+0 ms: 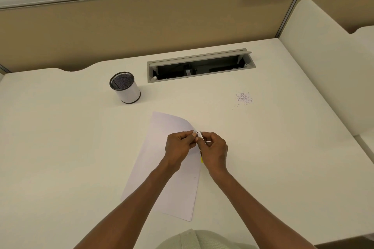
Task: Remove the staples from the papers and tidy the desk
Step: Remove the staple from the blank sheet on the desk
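Observation:
A thin stack of white papers (159, 168) lies slanted on the white desk (60, 147), its far right corner lifted and curled. My left hand (178, 147) pinches that corner. Right beside it, my right hand (214, 151) grips a small metal staple remover (200, 135) with a yellow part showing under the palm; its tip touches the pinched corner. The staple itself is too small to see. A loose pile of pulled staples (244, 98) sits on the desk to the far right.
A mesh pen cup (125, 88) with a white wrap stands at the back left of the papers. An open cable tray (200, 65) is set into the desk at the back. A beige partition and a white side panel (323, 66) bound the desk.

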The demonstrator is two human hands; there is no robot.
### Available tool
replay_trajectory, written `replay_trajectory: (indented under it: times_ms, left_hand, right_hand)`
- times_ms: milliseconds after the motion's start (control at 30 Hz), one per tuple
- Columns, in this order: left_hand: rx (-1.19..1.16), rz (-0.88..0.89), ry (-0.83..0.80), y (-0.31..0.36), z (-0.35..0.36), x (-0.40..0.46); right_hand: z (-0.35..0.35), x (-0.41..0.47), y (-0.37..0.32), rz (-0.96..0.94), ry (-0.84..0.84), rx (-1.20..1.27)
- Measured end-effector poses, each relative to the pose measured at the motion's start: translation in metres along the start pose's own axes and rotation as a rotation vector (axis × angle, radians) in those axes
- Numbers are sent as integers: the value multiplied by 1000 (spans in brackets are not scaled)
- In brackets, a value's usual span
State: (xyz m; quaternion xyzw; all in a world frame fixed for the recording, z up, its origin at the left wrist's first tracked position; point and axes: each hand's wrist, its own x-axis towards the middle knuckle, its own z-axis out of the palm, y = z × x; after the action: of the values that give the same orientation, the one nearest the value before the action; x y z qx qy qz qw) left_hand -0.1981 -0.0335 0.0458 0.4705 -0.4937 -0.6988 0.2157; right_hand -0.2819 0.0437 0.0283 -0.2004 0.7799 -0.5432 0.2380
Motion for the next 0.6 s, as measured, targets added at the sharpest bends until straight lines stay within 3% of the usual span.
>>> replay_trajectory:
  times_ms: [267,333,467,600]
  left_hand:
    - [-26,-44,59,-7,3,-5]
    - [-21,-52,50,-7,3,-5]
    - [-20,-53,23,-5,2,-7]
    - [-8,-59,21,-3,3,-6]
  right_hand:
    - [9,-5,5,191,36,133]
    - [8,-8,3,147,41,108]
    - [1,-9,6,-192,-11,-110]
    - [-2,-5,5,-143,-4,-92]
